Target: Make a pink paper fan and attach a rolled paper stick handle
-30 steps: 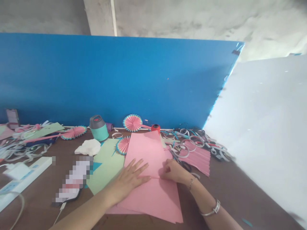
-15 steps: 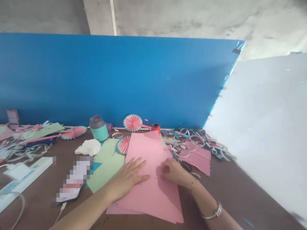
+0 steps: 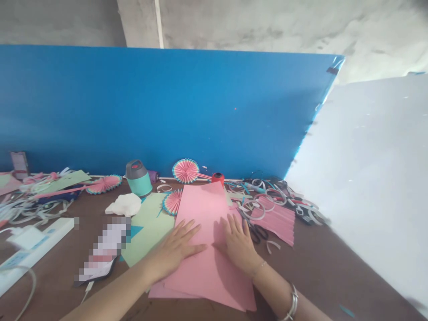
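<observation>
Several sheets of pink paper [image 3: 203, 205] lie stacked on the brown table, their near corners fanned slightly apart. My left hand [image 3: 179, 245] rests flat on the left side of the stack, fingers spread. On the right side, my right hand [image 3: 237, 243] also lies on the top sheet with its fingers stretched out. Neither hand grips anything. Light green paper [image 3: 150, 227] shows to the left of the stack, partly under my left forearm. A pleated pink paper fan [image 3: 173, 202] with a blue edge touches the stack's left edge.
At the left are a phone [image 3: 102, 254], a white power strip [image 3: 43, 245], crumpled white tissue [image 3: 123, 205] and a teal bottle [image 3: 138, 180]. Right of the stack lie pleated pink paper [image 3: 274, 220], scissors [image 3: 259, 232] and tangled strips. A blue partition [image 3: 200, 107] stands behind.
My right hand has gone from curled fingers on the pink paper to stretched out flat on it. My left hand has stayed in nearly the same place.
</observation>
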The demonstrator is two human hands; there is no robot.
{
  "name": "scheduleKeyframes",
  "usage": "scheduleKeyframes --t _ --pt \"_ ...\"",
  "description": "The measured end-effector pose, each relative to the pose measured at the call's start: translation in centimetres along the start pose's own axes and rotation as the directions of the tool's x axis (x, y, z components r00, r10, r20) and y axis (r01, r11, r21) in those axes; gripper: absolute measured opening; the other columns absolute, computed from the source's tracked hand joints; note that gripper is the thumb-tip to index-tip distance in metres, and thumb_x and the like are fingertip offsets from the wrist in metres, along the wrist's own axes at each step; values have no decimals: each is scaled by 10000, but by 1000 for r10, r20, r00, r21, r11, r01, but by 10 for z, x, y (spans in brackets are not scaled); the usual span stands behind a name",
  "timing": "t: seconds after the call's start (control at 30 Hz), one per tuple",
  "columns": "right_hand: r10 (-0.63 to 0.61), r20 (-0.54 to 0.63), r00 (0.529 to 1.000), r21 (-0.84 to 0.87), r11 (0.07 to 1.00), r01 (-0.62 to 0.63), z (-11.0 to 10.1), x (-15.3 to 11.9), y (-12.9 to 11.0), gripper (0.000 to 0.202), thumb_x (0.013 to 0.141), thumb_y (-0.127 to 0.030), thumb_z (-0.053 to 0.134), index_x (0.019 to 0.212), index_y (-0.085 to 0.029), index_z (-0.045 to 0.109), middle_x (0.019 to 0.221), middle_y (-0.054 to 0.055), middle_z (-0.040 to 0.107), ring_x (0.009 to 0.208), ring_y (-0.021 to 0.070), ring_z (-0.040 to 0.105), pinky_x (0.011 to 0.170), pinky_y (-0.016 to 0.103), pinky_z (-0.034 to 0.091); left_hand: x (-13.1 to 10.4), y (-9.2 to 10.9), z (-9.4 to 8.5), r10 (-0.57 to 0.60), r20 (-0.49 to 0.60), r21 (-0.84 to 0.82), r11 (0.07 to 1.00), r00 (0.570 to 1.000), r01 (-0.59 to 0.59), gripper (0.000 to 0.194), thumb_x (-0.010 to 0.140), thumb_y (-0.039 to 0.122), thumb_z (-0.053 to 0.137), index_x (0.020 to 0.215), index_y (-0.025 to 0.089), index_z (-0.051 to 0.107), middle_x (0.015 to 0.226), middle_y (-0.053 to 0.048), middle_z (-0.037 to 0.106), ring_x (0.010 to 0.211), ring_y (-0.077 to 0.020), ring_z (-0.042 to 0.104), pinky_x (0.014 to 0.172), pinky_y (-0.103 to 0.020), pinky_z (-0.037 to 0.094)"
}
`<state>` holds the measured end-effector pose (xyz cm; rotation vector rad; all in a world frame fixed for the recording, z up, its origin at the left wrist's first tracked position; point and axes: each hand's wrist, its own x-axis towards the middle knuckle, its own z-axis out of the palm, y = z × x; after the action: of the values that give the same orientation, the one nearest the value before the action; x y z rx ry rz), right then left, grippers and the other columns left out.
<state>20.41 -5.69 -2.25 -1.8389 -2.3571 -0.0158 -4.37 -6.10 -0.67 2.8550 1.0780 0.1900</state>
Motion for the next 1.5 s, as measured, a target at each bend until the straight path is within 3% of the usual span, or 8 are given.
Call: scheduleKeyframes --t 0.17,0.53,0.7,0.77,0.9,1.13,1.3,1.5 --pt "119 164 979 4 993 -121 -16 0 23 893 720 -680 527 1384 -105 370 1483 214 213 1380 371 92 1073 567 80 -22 -21 2 -55 -16 16 998 998 55 686 848 -16 416 1285 512 391 1521 95 107 1402 -218 64 1127 -497 141" --pt "188 306 933 37 977 -209 -24 7 70 992 653 -578 585 1453 -152 181 1516 183 106 1385 374 8 1058 579 38 -53 -37 4 -142 -54 100 984 988 147 831 693 -116 369 1278 468 440 1497 70 260 1378 -266 211 1090 -542 241" --pt "-65 -24 998 221 973 68 -40 10 49 549 708 -297 577 1241 -183 515 1410 130 363 1324 315 244 1042 443 209 -49 -32 -2 -186 -31 87 978 982 188 822 679 -114 362 1243 470 489 1492 65 282 1372 -290 223 1077 -552 259" --pt "-250 -134 959 252 927 277 -42 8 33 265 779 -222 509 1019 -201 621 1140 93 579 1114 239 463 954 372 291 -48 -32 -1 -188 -31 88 978 982 191 819 685 -114 357 1250 465 484 1491 63 288 1375 -282 216 1081 -546 255" --pt "-508 -91 857 92 852 515 -33 1 7 134 830 -195 496 757 -186 609 802 50 610 830 191 494 764 337 300 -48 -32 2 -178 -47 88 979 983 181 787 711 -94 353 1259 457 479 1492 65 290 1382 -269 201 1085 -537 250" --pt "-566 2 825 -78 822 564 -22 2 0 194 852 -114 465 720 -157 601 791 67 604 769 182 468 713 347 244 -58 -42 -7 -184 -166 113 972 969 204 547 755 5 403 1064 370 668 1384 23 473 1299 -272 354 1047 -500 318" --pt "-577 8 817 -124 810 574 -21 4 0 166 823 -92 493 701 -146 592 761 61 597 746 177 458 699 346 238 -48 -28 -15 -245 -471 58 950 848 307 321 847 92 398 951 209 678 1034 -75 649 1026 -230 522 868 -411 428" --pt "-604 -54 795 -142 793 593 -13 4 4 196 857 -110 470 701 -155 579 751 47 585 728 168 447 694 339 235 -18 5 -11 -81 -218 108 988 973 107 115 867 182 522 829 206 628 817 -18 610 827 -185 504 769 -346 387"
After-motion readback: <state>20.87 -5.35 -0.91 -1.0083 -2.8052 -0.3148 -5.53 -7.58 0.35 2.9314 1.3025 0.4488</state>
